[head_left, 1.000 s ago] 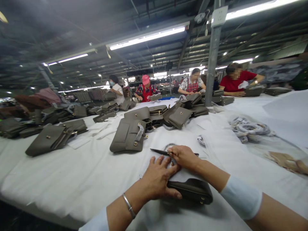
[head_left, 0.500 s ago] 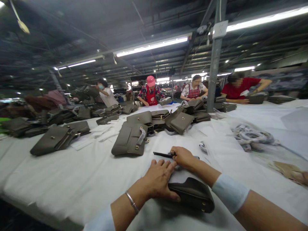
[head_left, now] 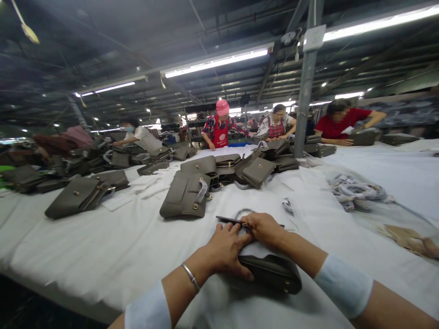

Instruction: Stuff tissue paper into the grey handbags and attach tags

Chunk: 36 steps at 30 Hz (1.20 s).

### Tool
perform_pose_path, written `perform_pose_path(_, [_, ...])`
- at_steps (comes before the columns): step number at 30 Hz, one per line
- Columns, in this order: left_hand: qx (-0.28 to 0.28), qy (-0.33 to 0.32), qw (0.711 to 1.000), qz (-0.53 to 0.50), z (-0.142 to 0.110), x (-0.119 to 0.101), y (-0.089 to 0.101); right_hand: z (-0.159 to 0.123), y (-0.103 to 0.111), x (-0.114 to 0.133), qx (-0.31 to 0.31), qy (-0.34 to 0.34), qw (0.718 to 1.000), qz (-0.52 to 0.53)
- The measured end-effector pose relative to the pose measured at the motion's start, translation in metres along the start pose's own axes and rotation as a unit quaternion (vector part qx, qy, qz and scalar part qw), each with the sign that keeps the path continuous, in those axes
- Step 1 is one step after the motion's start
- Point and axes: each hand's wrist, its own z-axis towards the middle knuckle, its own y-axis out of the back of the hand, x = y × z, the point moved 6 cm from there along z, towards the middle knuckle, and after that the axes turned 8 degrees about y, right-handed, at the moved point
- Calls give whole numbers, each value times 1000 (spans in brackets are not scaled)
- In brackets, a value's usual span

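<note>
A dark olive handbag (head_left: pixel 270 273) lies on the white-covered table in front of me, its base with small gold studs turned towards me. My left hand (head_left: pixel 224 250) rests on it, fingers spread over its pale, covered upper side and thumb along the near edge. At the bag's far edge, my right hand (head_left: pixel 262 227) is closed by a thin dark strip (head_left: pixel 227 220) with a bit of gold metal at the fingertips. What exactly those fingers pinch is partly hidden. Behind them curves a wrapped handle (head_left: pixel 245 211).
Another olive handbag (head_left: pixel 185 194) lies just beyond my hands, before a pile of bags (head_left: pixel 259 172). More bags (head_left: pixel 73 196) lie to the left. Wrapped straps (head_left: pixel 360 192) are heaped at the right. A metal post (head_left: pixel 305 100) stands at the back; several people work across the table.
My right hand has tilted lower over the bag's far edge, and the dark strip looks narrower. The wrapped handle now shows behind it. My left hand stays on the bag.
</note>
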Motion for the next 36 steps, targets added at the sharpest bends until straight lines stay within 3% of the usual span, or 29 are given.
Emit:
perform_pose_path(7, [3,-11,1000,-6,0,1,-2,-19,-3,8,8,124,991,48])
perform_pose_path(18, [46,11,998,-33,-2,9,-11,-21,3,-2,-13,69,990,123])
perform_pose_path(25, [18,-49,988,-144,-7,9,6,-18,8,5,28,103,973,207])
perform_pose_path(30, [17,15,948,-318,-3,31,16,-23,-6,-10,12,54,977,205])
perform_pose_path(34, [-63,108,959,-254,9,44,30,-29,-17,-18,-1,-8,983,181])
perform_pose_path(36, [-71,144,964,-211,18,42,33,-30,-17,-17,-11,-10,983,182])
